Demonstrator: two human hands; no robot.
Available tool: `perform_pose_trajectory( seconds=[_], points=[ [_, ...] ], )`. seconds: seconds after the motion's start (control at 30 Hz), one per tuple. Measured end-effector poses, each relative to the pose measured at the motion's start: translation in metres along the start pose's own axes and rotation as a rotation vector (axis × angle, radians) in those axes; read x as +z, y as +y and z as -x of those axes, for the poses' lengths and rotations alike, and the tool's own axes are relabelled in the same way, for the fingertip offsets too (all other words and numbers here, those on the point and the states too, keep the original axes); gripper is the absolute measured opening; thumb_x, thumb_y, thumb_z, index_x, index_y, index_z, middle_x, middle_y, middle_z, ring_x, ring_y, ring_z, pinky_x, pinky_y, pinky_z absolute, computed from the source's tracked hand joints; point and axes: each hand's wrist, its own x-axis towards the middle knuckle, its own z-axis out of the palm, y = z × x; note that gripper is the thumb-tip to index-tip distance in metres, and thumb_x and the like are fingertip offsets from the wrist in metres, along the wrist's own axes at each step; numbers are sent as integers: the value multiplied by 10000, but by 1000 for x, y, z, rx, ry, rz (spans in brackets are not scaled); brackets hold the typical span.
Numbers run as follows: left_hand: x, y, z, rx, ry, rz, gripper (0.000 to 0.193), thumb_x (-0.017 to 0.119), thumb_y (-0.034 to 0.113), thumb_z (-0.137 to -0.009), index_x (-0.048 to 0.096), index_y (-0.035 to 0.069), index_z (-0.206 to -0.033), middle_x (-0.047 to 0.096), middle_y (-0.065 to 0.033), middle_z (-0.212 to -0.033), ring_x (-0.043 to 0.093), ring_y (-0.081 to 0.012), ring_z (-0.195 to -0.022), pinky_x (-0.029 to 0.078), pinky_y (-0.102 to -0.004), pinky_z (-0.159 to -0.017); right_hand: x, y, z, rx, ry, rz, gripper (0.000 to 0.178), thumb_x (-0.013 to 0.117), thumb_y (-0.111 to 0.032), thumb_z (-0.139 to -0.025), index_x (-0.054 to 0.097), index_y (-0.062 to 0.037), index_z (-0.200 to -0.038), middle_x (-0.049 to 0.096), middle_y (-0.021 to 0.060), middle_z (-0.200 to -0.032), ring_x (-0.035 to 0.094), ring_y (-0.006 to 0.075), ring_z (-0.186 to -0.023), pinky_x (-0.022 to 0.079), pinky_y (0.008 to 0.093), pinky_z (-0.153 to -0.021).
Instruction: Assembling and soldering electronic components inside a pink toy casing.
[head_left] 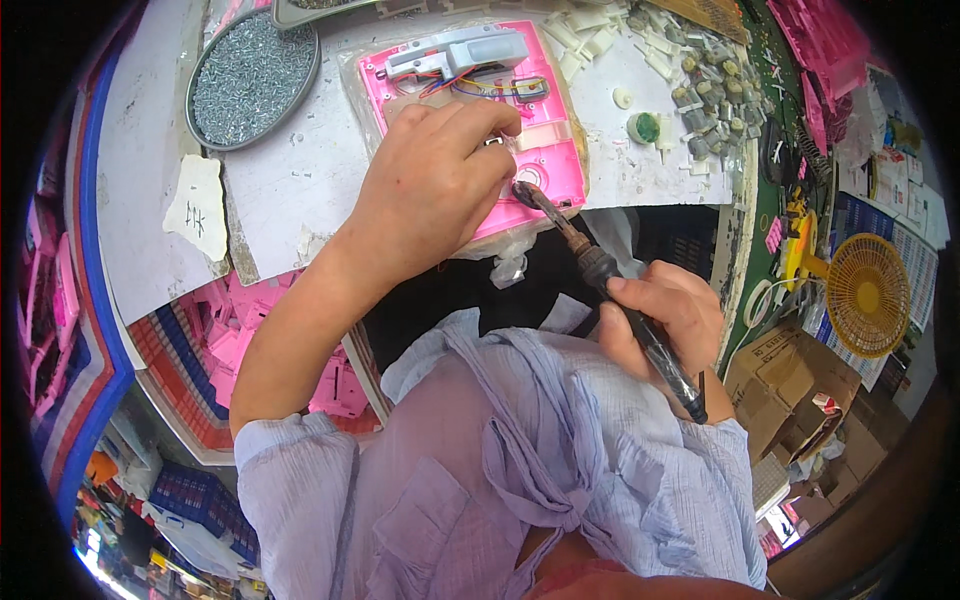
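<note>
A pink plastic housing lies on clear plastic wrap at the table's near side. Fixed in it are a grey-white moulded unit, thin coloured wires and a small silvery part. Over the housing's lower left, my left hand is closed, thumb and fingers bent together; what they pinch is hidden. My right hand grips a soldering iron by its black handle. The iron slants up and left, its dark tip at the housing, close beside my left fingertips.
A round dish of small screws stands left on the table. At the right lie white plastic pieces, small motors and a round green thing. Below the table's left edge are pink parts; a yellow fan stands far right.
</note>
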Motion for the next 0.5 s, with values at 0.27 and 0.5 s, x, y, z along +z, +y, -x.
perform_pose_trajectory(
  seconds=[0.27, 0.5],
  points=[
    [-1, 1, 1, -36, 27, 58, 210, 776, 55, -762, 654, 75, -931, 647, -89, -1154, 632, -272, -982, 449, -427, -904, -1, 5, 3, 5, 12, 13, 372, 813, 32, -746, 666, -14, -1084, 610, 53, -657, 566, 195, -500, 428, 315, -460],
    [2, 24, 0, -53, 60, -6, 260, 808, 84, -734, 665, 122, -948, 642, -35, -1144, 610, -212, -912, 413, -403, -884, -2, 10, 1, -24, 41, 3, 353, 809, 37, -749, 665, -4, -1069, 624, 64, -675, 570, 200, -503, 441, 310, -467]
  ],
)
